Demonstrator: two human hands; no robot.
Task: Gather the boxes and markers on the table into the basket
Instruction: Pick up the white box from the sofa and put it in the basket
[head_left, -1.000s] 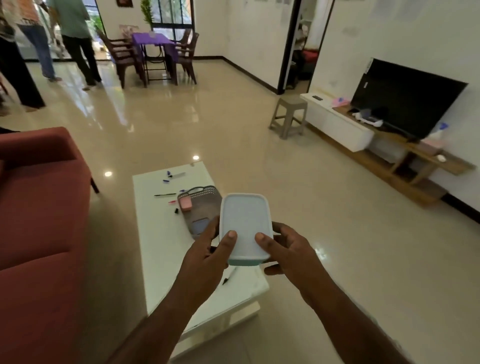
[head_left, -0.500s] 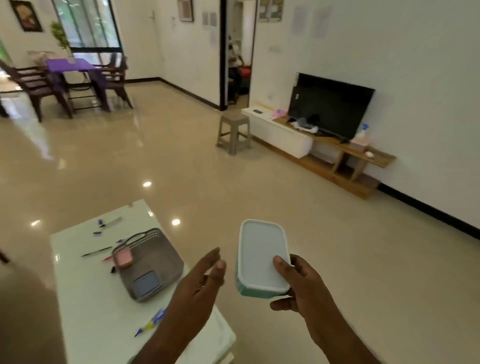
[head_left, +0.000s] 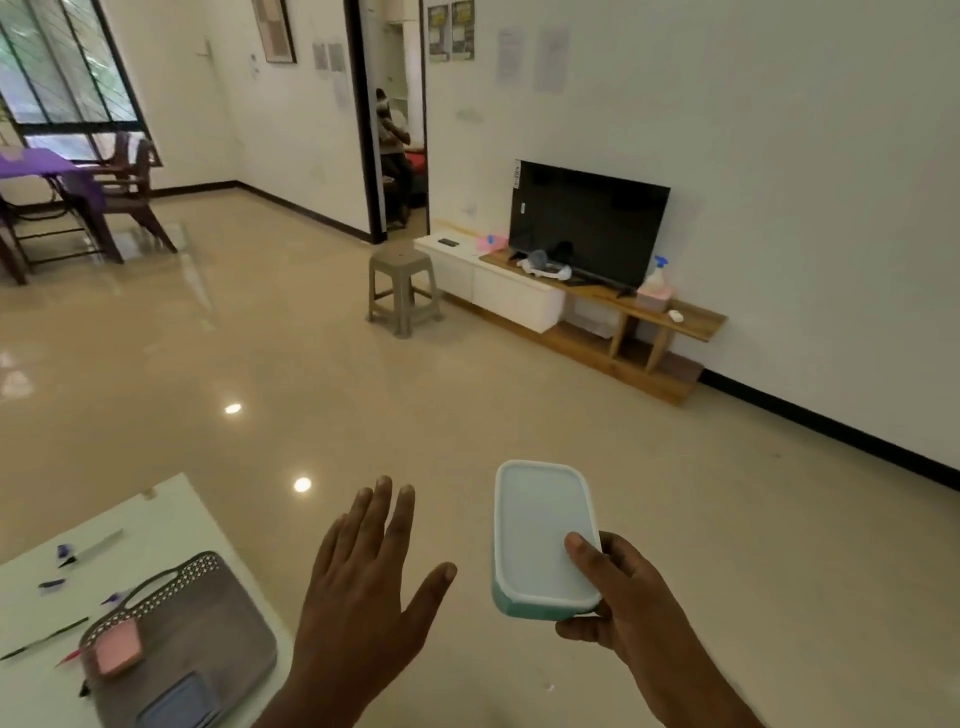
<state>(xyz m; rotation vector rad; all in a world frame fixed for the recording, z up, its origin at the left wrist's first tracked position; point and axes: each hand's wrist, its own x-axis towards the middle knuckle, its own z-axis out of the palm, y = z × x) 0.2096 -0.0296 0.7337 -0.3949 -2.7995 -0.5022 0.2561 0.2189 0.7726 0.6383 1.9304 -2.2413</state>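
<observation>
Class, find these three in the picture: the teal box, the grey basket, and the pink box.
teal box (head_left: 540, 530): head view, middle of its white lid.
grey basket (head_left: 218, 618): head view, bare floor.
pink box (head_left: 118, 649): head view, top face.

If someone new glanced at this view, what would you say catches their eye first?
Probably the pale box with a teal base, held low and centre-right in the right hand, beside the left hand, open with spread fingers. Then the grey basket on the white table at bottom left, already holding a pink box.
</observation>
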